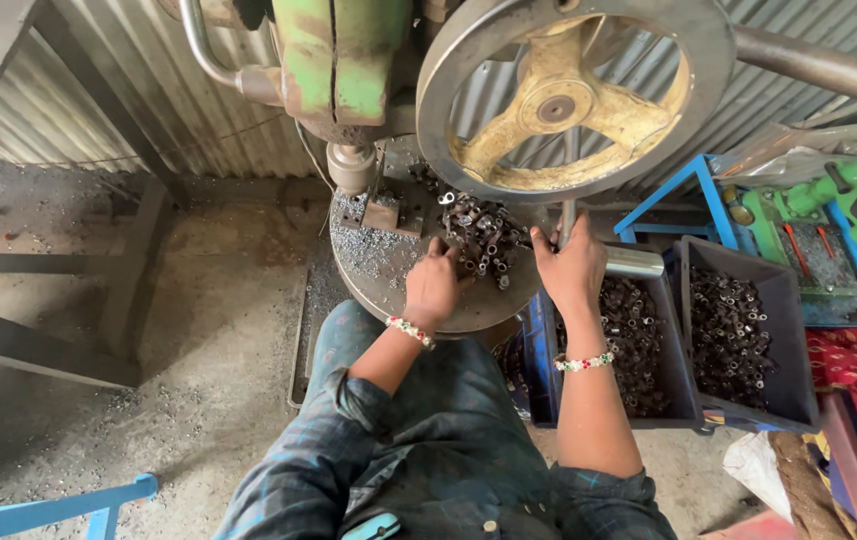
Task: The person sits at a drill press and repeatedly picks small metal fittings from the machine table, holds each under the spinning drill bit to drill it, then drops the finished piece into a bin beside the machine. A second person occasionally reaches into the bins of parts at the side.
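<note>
Close in, left hand [436,283] curled at the heap of small metal parts [483,238] — grip hidden, right hand [571,268] half-closed beside them — hold unclear.

Handwheel [574,95] overhangs round desk [379,285] at 1 o'clock; press head [339,70] blocks 12; parts pile [484,240] crowds centre; bare rim at 8.

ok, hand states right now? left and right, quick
Left hand: curled, knuckles up, on the pile of small metal parts on the round press table; grip contents cannot be told.
Right hand: fingers at the pile's edge; closure cannot be told.
</note>
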Available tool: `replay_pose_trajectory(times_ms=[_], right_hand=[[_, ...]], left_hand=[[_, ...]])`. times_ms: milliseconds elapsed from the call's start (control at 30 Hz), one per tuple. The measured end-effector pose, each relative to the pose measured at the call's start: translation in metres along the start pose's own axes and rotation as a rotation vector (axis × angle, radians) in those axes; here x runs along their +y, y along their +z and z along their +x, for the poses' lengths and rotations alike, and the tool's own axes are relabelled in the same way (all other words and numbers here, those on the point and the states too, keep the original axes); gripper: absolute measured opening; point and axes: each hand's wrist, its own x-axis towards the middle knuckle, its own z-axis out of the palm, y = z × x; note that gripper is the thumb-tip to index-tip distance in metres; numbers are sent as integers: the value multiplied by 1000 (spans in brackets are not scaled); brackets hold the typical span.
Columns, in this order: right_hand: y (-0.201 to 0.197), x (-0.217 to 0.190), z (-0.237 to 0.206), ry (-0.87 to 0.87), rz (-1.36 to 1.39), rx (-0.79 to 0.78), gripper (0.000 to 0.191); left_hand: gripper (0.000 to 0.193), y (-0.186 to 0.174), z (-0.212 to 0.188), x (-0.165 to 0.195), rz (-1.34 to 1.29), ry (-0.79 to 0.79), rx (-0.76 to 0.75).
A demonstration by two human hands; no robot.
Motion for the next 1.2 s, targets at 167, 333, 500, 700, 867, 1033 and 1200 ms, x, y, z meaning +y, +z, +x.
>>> replay_pose_trajectory(times_ms=[167,333,500,700,867,1033,1200], right_hand=[[1,-2,0,13,-6,-8,38],[2,-4,0,-23,20,35,38],[5,-8,2,44,20,27,37],[8,-9,2,110,33,-2,37],[9,-9,4,88,33,9,38],[13,-4,4,77,18,23,37],[34,14,11,-28,3,57,37]], left_hand=[[52,5,-5,-15,-70,12,90],[24,-23,-27,-62,-824,-298,444],[22,-93,-21,-115,-779,-384,644],[24,-129,5,-125,-545,-138,649],[25,-126,16,-122,-624,-153,557],[27,-120,28,-130,-661,-37,497],[22,-131,41,-143,-852,-98,285]])
